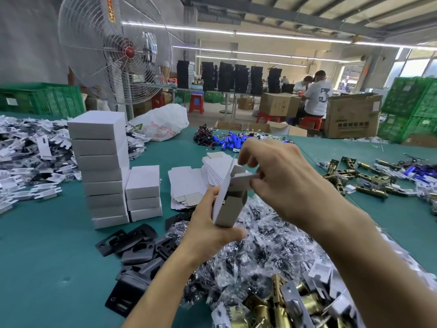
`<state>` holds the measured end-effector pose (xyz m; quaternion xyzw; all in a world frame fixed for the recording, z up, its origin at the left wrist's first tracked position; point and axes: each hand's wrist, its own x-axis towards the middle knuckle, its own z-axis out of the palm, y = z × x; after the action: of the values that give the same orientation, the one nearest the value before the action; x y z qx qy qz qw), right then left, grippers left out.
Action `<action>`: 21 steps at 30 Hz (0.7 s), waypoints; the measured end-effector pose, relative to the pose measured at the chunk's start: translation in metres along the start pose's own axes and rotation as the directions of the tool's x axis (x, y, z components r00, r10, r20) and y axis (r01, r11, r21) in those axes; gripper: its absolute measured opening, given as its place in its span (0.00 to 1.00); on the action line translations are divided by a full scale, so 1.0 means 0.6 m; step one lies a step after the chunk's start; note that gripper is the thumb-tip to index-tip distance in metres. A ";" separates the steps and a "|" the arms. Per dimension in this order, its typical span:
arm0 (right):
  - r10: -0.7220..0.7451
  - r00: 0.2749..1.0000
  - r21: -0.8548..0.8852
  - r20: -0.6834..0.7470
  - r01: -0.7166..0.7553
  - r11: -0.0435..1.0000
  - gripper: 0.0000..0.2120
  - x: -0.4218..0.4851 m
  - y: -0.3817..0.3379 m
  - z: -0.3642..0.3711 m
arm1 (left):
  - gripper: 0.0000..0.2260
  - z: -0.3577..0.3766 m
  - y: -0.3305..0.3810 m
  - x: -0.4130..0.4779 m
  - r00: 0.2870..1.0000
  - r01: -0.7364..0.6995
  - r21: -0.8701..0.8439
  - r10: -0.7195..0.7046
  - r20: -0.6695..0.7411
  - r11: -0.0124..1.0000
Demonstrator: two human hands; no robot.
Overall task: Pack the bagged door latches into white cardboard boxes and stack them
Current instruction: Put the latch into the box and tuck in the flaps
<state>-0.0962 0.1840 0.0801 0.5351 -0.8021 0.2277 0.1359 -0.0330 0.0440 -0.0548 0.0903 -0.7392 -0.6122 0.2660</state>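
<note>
Over the teal table [47,245], fingertips [256,183] of the right hand [281,176] are pinching the end flap of a small white cardboard box [230,207]; the left hand [208,226] is gripping its base. Thin and light, it is likely wanting gentle edge holds.

I can pass over bare table [35,268] at the near left corner; box stacks [101,171], black plates [132,242] and bagged latches [272,245] block the middle.

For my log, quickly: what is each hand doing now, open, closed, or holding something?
Left hand: grips the box from below.
Right hand: pinches the box's top flap.
</note>
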 end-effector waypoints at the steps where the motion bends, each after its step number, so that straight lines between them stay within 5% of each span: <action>1: -0.017 0.999 0.013 -0.040 0.017 1.000 0.17 0.004 0.002 0.001 | 0.33 0.000 0.001 0.001 1.000 0.000 -0.006 0.000 0.008 1.000; 7: -0.084 0.975 0.134 -0.205 0.113 0.985 0.21 0.011 0.008 0.016 | 0.36 0.000 -0.005 0.002 0.995 0.020 -0.008 -0.019 0.095 1.000; 14: -0.103 0.987 0.140 -0.124 0.120 0.983 0.50 0.009 -0.001 0.039 | 0.35 0.002 -0.007 0.003 0.996 0.021 0.018 -0.023 0.082 1.000; 21: -0.021 0.993 0.040 -0.114 0.025 0.999 0.55 0.017 0.009 0.049 | 0.34 0.004 -0.007 0.001 0.994 0.065 0.027 -0.067 0.086 0.998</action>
<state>-0.1043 0.1624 0.0587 0.5332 -0.7819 0.2728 0.1728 -0.0355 0.0445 -0.0591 0.0909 -0.7539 -0.6151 0.2121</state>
